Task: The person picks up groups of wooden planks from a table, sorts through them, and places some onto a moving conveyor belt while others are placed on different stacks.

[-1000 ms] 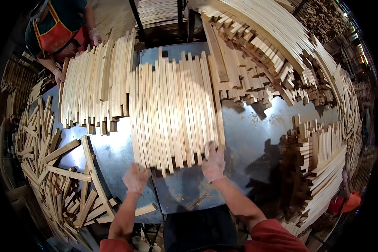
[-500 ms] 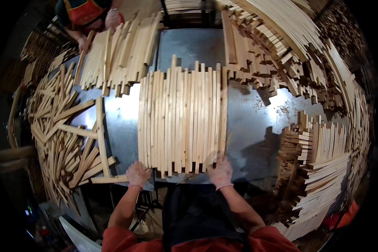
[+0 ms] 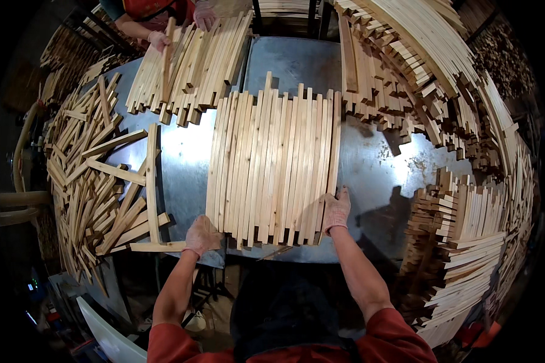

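A broad row of pale wooden strips lies side by side on the metal tabletop in front of me, the ends uneven at both near and far edges. My left hand, in a thin pale glove, presses against the row's near left corner, its fingers stretched forward. At the lower right side my right hand, also gloved, touches the outermost strip. Its fingers point forward along the edge, spread from the thumb. The undersides of both hands are hidden.
Loose strips lie in a jumbled heap at left. Stacked strips stand at right, with more piles at far right. Across the metal table, a co-worker's gloved hand holds a strip over another row.
My right hand has moved from the row's near edge forward to its right side. The row appears slightly farther right in view. The co-worker's hand has raised a strip over the far row.
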A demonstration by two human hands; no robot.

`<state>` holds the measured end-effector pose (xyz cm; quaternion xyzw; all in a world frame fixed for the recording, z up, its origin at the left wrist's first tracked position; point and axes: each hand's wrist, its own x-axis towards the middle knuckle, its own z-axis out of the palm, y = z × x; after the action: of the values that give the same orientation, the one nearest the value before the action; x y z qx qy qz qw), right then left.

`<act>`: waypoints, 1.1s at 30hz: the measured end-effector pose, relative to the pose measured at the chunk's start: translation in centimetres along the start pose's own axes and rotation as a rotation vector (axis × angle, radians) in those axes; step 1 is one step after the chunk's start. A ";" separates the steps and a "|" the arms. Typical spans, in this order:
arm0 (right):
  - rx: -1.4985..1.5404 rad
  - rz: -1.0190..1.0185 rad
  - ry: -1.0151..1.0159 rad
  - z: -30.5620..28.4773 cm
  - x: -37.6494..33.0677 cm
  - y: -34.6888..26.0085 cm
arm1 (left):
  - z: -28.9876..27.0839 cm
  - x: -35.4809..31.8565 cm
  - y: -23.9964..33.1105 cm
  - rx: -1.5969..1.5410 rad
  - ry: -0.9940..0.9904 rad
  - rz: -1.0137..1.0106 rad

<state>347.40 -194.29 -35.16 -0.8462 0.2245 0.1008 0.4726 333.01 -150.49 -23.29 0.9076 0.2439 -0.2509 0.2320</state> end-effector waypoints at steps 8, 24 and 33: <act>-0.469 -0.159 -0.169 -2.5 -0.7 -2.6 | -1.8 10.5 -1.0 0.088 0.210 0.248; 0.557 -0.063 -0.106 -0.1 -1.6 1.4 | -0.3 14.6 6.4 -0.539 -0.051 0.178; -0.034 0.051 0.025 -7.6 -8.6 8.7 | 5.8 6.3 8.5 -0.555 -0.149 0.270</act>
<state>335.41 -202.16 -34.41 -0.8493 0.2501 0.1059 0.4527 340.50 -158.15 -28.77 0.8128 0.1625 -0.2076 0.5195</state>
